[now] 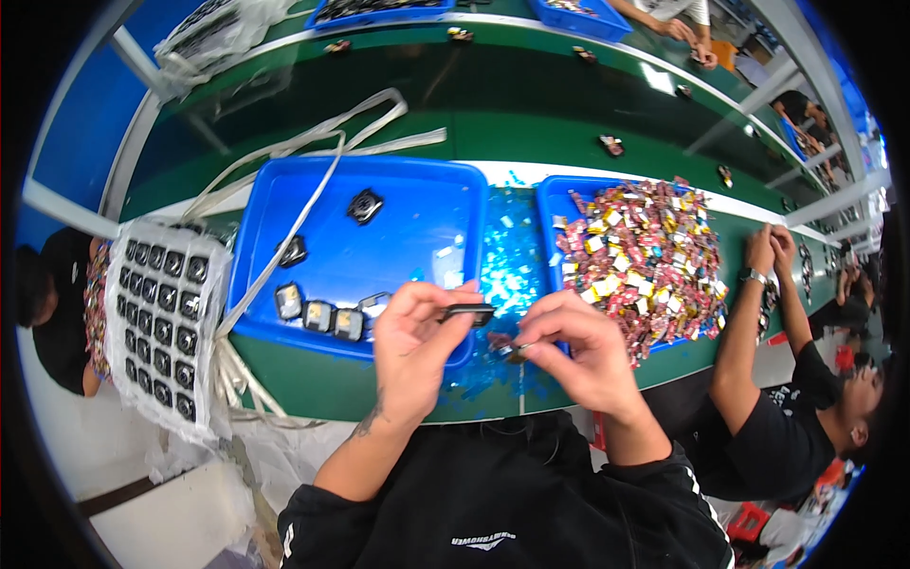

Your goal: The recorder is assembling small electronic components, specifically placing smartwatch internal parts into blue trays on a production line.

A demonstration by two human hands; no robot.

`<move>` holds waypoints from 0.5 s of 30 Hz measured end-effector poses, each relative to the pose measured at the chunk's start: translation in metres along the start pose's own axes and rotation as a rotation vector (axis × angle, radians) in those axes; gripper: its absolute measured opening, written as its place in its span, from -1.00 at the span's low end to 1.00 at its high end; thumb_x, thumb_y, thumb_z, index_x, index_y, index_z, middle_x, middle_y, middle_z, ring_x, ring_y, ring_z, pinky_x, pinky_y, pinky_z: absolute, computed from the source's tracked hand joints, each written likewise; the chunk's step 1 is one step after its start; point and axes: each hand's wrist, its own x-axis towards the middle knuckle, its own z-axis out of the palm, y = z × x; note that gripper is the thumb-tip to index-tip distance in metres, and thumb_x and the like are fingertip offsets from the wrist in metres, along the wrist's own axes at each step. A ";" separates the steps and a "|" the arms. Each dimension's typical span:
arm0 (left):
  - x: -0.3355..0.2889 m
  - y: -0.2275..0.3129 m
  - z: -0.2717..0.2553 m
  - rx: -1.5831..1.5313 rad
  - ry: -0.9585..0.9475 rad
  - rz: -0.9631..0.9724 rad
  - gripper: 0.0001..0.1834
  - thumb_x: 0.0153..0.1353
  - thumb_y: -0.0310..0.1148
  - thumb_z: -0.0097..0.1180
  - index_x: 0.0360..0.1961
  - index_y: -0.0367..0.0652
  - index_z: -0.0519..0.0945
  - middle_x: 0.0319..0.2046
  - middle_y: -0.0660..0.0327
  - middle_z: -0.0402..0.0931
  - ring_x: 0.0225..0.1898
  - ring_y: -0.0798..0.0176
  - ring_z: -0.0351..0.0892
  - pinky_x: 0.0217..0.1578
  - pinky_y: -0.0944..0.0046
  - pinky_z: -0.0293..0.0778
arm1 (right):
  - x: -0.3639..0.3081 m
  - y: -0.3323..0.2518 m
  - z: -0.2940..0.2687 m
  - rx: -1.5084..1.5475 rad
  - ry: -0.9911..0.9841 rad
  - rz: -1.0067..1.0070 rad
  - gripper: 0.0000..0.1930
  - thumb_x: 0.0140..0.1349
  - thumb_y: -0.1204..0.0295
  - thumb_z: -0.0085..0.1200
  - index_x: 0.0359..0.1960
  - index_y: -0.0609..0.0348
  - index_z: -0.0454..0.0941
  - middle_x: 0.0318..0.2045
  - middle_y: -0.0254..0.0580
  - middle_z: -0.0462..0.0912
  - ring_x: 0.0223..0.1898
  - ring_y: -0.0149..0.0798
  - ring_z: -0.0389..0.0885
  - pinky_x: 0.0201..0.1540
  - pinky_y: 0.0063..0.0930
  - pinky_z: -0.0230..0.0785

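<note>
My left hand [414, 346] pinches a flat black casing [469, 310] between thumb and fingers, in front of a blue tray [284, 171]. Close to its right, the fingers of my right hand [580, 349] are closed on a small dark reddish electronic piece [502, 343]. The two held things are near each other; I cannot tell whether they touch. Inside the left tray lie several black square housings, one of them a black housing [363, 206] toward the back. A heap of small electronic parts [645, 256] in pink, yellow and white fills the blue tray [552, 194] on the right.
Scraps of blue film [510, 256] are scattered between the trays. White straps [327, 185] lie across the left tray. A clear blister tray [166, 327] of black housings stands far left. Beyond runs a green conveyor [531, 133] with scattered parts. A co-worker [796, 389] sits at the right.
</note>
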 end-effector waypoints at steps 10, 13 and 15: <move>0.003 -0.004 0.020 -0.194 0.174 -0.110 -0.76 0.36 -0.53 0.02 0.03 -0.29 0.49 -0.27 0.20 0.59 -0.30 0.40 0.57 -0.29 0.44 0.46 | -0.006 0.000 0.009 -0.026 -0.140 -0.014 -0.89 0.25 0.54 0.15 -0.20 0.22 0.59 -0.37 -0.17 0.60 -0.43 -0.31 0.58 -0.37 -0.47 0.43; -0.006 -0.008 0.028 -0.107 0.087 -0.158 -0.77 0.32 -0.56 0.07 -0.01 -0.30 0.52 -0.27 0.23 0.60 -0.27 0.43 0.57 -0.22 0.43 0.45 | -0.002 -0.001 0.006 0.019 -0.173 -0.013 -0.90 0.27 0.52 0.13 -0.21 0.23 0.58 -0.35 -0.19 0.60 -0.43 -0.34 0.56 -0.37 -0.48 0.42; -0.006 -0.007 0.028 -0.048 0.071 -0.164 -0.78 0.29 -0.57 0.10 -0.03 -0.30 0.51 -0.27 0.22 0.60 -0.26 0.43 0.57 -0.22 0.45 0.45 | -0.001 0.000 0.004 0.149 -0.167 0.026 -0.89 0.27 0.53 0.13 -0.20 0.24 0.58 -0.34 -0.23 0.60 -0.42 -0.41 0.56 -0.36 -0.52 0.41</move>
